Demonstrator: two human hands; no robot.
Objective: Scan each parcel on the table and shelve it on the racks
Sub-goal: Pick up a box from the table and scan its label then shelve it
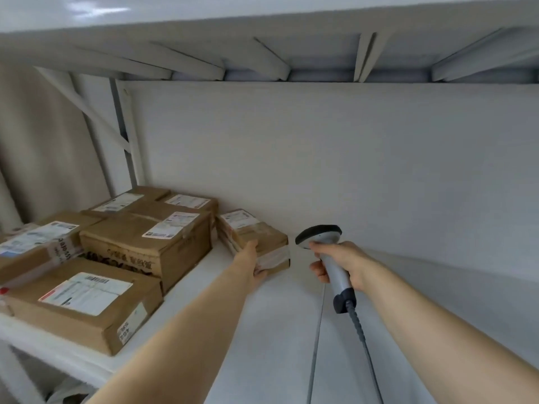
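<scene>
Two bare forearms reach up from the bottom edge. The right hand [344, 262] grips the scanner [319, 234], whose cable [360, 330] could snag on the shelf [277, 330] edge. The left hand [250, 262] clasps the parcel [256, 233] at centre frame, thumb on top and fingers curled round its near end. A careless pull-back might drag it askew from the boxes [151, 237].

Single head-worn wide-angle view, facing forward and slightly down into the rack shelf [277, 330], close in, upper shelf [262, 21] overhead
</scene>
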